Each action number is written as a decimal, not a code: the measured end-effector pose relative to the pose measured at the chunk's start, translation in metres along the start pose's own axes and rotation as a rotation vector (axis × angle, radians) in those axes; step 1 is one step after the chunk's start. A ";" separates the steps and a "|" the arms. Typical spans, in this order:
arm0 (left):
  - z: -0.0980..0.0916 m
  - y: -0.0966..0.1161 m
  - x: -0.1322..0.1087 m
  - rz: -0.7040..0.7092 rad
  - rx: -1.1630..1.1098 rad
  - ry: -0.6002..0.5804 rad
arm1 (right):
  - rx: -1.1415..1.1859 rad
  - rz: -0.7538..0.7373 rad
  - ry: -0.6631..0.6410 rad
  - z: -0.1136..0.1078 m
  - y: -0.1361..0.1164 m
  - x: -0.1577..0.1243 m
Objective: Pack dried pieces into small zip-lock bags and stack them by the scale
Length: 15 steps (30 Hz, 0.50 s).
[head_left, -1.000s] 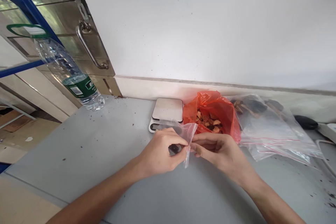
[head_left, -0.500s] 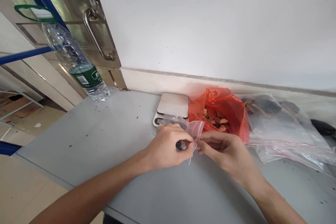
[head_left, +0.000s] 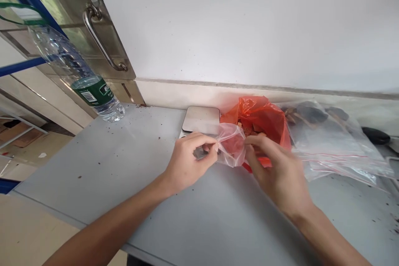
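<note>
Head view looks down on a grey table (head_left: 124,166) set against a white wall, where both bare hands work at a small clear plastic bag (head_left: 230,147). Left hand (head_left: 187,162) pinches the bag's left edge between thumb and forefinger, the other fingers curled in, with something small and dark showing by the palm (too blurred to tell what it is). Right hand (head_left: 277,170) grips the bag's right edge with its fingertips, so the bag is held between the two hands just above the table, its mouth spread. Directly behind the bag sits an orange plastic bag (head_left: 264,116) with brownish pieces inside, partly hidden by the right hand's fingers. Just left of that is a small scale (head_left: 201,118) with a steel top, touching or nearly touching the orange bag. To the right lie large clear zip bags (head_left: 330,145) with dark contents. A water bottle (head_left: 77,77) with a green label stands at the table's far left corner, beside a steel door with a curved handle (head_left: 99,39).
</note>
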<state>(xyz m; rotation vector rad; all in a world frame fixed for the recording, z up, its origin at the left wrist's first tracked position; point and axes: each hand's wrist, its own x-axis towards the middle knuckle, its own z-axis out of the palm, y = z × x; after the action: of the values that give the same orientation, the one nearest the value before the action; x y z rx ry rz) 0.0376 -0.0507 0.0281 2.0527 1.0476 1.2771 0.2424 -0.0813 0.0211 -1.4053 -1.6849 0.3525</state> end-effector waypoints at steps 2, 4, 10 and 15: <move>0.003 -0.001 -0.002 0.083 0.027 -0.022 | -0.060 -0.134 -0.073 0.000 -0.002 0.001; 0.007 -0.002 -0.005 0.185 0.074 -0.035 | -0.068 -0.161 -0.115 0.001 -0.004 0.001; 0.010 0.001 -0.010 0.409 0.162 -0.020 | -0.027 -0.098 -0.159 0.005 0.003 0.001; 0.000 -0.009 -0.002 0.117 0.129 0.185 | -0.007 -0.069 -0.035 -0.002 0.008 0.001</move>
<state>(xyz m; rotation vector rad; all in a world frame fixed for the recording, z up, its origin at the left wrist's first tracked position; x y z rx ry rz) 0.0343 -0.0473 0.0204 2.1506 1.1318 1.5186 0.2485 -0.0786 0.0170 -1.3490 -1.7596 0.3343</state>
